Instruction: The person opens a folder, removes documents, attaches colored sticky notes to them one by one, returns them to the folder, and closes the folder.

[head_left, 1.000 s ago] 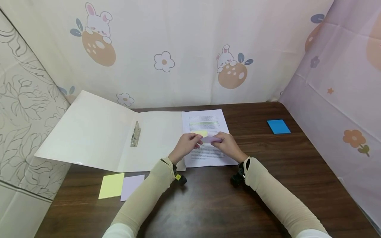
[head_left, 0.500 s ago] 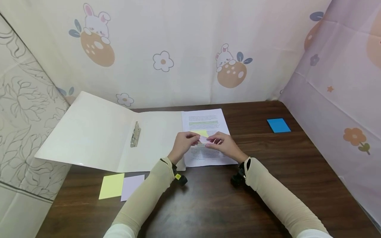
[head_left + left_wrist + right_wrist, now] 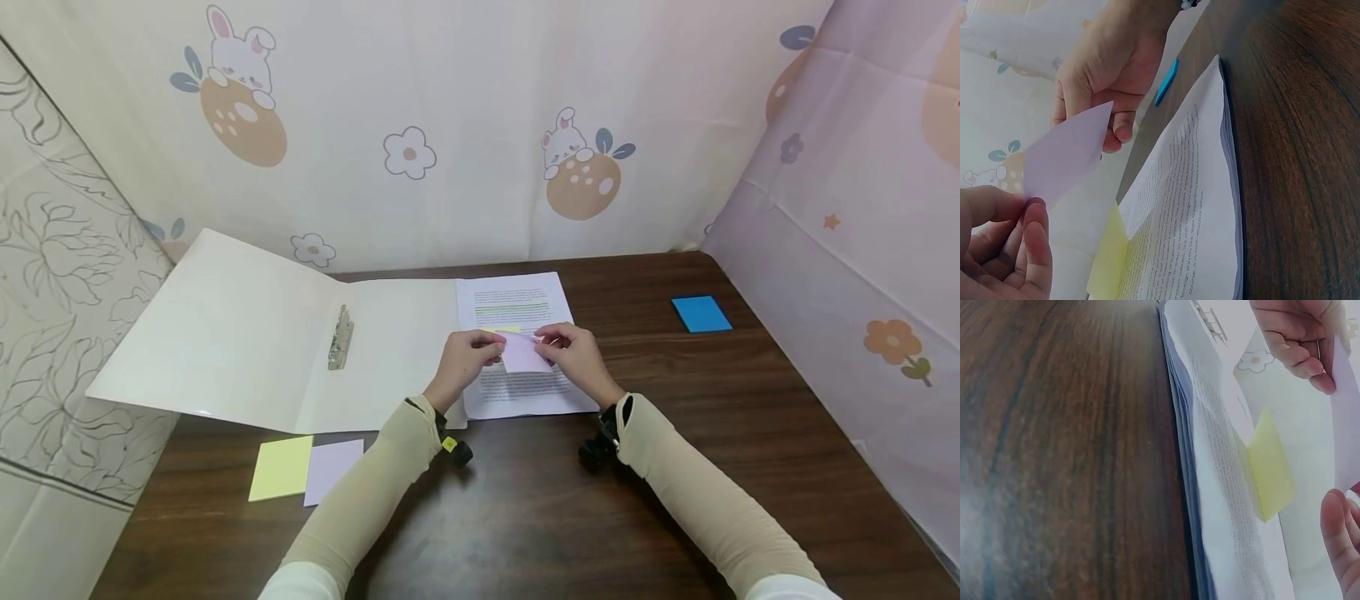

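The purple note (image 3: 525, 357) is up in the air over the printed pages (image 3: 517, 400). A moment ago it looked like a thin strip. Now its wide face shows, so it is spread between both hands and not down on the paper. The left hand (image 3: 461, 363) pinches its left edge, fingers almost closed. The right hand (image 3: 581, 358) has bent fingers pinching the right edge. A yellow note (image 3: 1269, 469) is on the page, just behind. The white folder (image 3: 397, 350) lies open on the table (image 3: 495, 525), to the left.
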Tool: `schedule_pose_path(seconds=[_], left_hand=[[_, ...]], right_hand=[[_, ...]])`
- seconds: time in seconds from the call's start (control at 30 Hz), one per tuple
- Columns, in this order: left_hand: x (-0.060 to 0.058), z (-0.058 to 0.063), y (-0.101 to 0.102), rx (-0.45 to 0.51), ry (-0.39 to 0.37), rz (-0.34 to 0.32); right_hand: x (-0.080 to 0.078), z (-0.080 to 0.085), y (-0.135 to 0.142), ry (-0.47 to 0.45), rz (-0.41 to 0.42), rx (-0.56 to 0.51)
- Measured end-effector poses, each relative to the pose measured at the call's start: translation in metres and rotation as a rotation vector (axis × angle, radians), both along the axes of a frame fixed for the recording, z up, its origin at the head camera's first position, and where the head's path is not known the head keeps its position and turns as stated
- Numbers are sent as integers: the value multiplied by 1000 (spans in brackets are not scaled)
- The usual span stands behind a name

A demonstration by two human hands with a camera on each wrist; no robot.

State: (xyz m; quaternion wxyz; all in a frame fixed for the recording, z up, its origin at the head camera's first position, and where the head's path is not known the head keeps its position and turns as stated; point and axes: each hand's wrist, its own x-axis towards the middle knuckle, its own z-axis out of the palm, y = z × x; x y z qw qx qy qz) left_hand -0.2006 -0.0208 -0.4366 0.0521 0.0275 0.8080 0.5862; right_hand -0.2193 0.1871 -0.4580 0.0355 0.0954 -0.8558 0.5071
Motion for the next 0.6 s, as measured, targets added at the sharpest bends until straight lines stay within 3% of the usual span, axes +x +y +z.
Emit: schedule_pose_path(seconds=[0.33, 0.6], left_hand=[[-2, 1, 1, -48, 6, -19], [-8, 1, 4, -90, 3, -47]], right_hand=[[-3, 3, 1, -114, -26, -35], [-8, 4, 4, -143, -47, -38]])
